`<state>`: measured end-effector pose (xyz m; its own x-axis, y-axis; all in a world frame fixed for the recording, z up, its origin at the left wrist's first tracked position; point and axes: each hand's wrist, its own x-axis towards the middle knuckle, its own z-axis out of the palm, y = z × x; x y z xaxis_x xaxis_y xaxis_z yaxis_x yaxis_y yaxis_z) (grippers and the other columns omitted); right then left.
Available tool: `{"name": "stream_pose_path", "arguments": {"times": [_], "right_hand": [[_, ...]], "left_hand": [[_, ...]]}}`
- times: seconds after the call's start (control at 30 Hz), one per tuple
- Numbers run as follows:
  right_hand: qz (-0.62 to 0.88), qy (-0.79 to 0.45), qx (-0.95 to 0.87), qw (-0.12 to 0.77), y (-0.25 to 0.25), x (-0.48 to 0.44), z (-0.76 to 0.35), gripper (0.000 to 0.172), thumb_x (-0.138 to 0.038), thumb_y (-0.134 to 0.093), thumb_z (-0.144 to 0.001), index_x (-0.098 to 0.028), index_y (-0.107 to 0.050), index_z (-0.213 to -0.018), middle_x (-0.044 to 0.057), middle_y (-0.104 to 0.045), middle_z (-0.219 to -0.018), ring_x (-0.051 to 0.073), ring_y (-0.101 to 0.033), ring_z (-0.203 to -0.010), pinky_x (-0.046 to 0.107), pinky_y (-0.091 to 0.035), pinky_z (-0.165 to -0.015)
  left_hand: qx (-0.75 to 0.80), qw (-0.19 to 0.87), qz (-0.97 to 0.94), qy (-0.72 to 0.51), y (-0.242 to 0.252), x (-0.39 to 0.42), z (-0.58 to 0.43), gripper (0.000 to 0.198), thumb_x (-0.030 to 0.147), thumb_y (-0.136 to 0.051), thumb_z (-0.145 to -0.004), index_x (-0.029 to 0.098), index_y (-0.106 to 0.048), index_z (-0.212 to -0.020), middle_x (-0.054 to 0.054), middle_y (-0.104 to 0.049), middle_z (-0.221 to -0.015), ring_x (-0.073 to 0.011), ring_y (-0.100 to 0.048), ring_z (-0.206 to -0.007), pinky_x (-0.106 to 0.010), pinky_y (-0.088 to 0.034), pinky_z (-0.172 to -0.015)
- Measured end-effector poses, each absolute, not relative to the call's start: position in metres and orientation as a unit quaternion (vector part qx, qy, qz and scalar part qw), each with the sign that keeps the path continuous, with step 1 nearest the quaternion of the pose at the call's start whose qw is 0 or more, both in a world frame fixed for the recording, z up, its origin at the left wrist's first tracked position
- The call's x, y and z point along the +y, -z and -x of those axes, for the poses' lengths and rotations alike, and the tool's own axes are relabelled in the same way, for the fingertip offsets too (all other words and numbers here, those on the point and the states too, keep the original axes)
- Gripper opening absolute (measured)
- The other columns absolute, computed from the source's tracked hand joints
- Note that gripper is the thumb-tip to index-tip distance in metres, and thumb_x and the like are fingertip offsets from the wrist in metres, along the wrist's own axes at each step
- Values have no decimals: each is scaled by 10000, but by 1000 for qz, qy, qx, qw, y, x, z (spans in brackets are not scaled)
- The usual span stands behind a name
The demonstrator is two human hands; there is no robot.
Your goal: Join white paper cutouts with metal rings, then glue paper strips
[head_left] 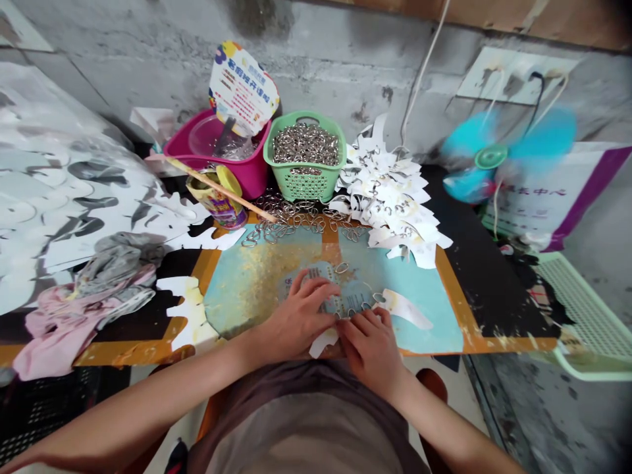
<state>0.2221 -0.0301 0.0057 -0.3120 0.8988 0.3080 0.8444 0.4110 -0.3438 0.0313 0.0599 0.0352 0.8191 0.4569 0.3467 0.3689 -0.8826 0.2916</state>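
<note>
A white cut-out strip (407,309) with several metal rings along its upper edge lies near the front edge of the blue work mat (429,276). My left hand (303,317) is curled over its left part, fingertips pressed down by the rings. Beside it, my right hand (371,343) holds the strip with bent, closed fingers. Both hands nearly touch, and their fingers hide the middle of the strip. One loose metal ring (342,268) rests on the mat just beyond my left fingers.
Loose rings (296,220) lie before a green basket (306,181) full of rings. A tin (230,209) with a wooden stick (222,189) stands by a magenta bin (254,178). Ringed white pieces (395,204) are piled right of the basket. A fan (491,157) spins; cloths (93,283) lie left.
</note>
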Motion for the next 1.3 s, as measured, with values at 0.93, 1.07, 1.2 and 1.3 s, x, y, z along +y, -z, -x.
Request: {"name": "stream_pose_path", "arguments": {"times": [0.93,1.07,1.2,1.3], "right_hand": [[550,-62,-814,176,-9,-30,-218,338,-198,-462,-933,-106,-600,-1228,112,-609,-922,264,-502,-876,447,-297,-874],[557,-71,-809,175,-7,-30,-219,333,-206,-454,-944,-107,-587,-1232,114,-608,-943,264,-504,-889,453,-297,-889],[536,-84,-818,190,-7,-32,-224,330,-212,-454,-951,-146,-591,-1244,95,-604,-918,245,-489,-863,428,-307,-863],[518,-69,-831,192,-8,-33,-227,338,-214,-482,-935,-190,-618,-1244,85,-592,-894,239,-472,-840,419,-308,-841]], "left_hand": [[108,-43,-971,-211,-18,63,-7,193,183,-572,-929,207,-669,-1094,-87,-664,-1153,-226,-547,-1207,-627,-23,-1216],[117,-38,-972,-200,-14,61,-8,199,208,-597,-922,205,-668,-1108,-94,-657,-1180,-243,-532,-1233,-637,-2,-1212],[128,-9,-972,-195,-11,60,-7,242,271,-659,-889,210,-670,-1123,-95,-645,-1197,-257,-533,-1235,-637,-54,-1215],[149,39,-972,-176,-17,62,-3,304,281,-658,-869,243,-665,-1170,-100,-620,-1238,-275,-512,-1260,-635,-80,-1213]]}}
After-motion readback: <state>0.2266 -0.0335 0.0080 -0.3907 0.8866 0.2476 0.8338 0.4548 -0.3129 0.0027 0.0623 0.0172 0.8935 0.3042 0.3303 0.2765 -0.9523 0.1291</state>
